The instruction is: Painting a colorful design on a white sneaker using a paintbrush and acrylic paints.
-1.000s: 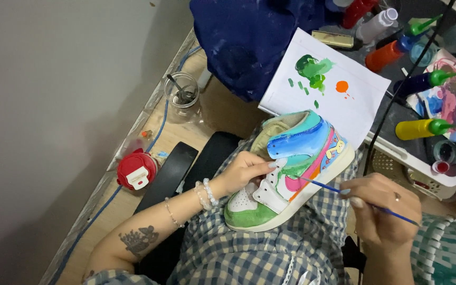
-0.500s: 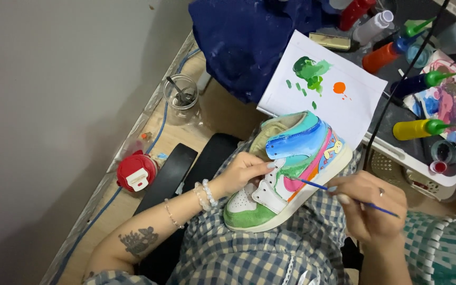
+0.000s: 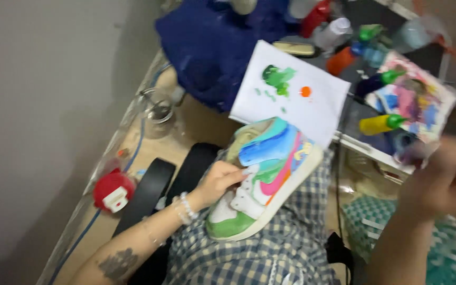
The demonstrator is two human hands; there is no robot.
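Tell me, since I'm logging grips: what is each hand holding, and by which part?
The left hand steadies the painted sneaker by its laced upper, fingers on the tongue area. The right hand is motion-blurred; whether it holds anything cannot be told.

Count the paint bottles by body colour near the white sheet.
Yellow plastic paint bottle with green cap: 1
Dark blue paint bottle with green cap: 1
Orange paint bottle: 1
Red paint bottle: 1
Total: 4; others too blurred.

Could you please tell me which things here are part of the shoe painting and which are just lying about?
In use: sneaker, left hand, right hand, paper palette, paint bottles.
Lying about: blue cloth, glass jar, red object.
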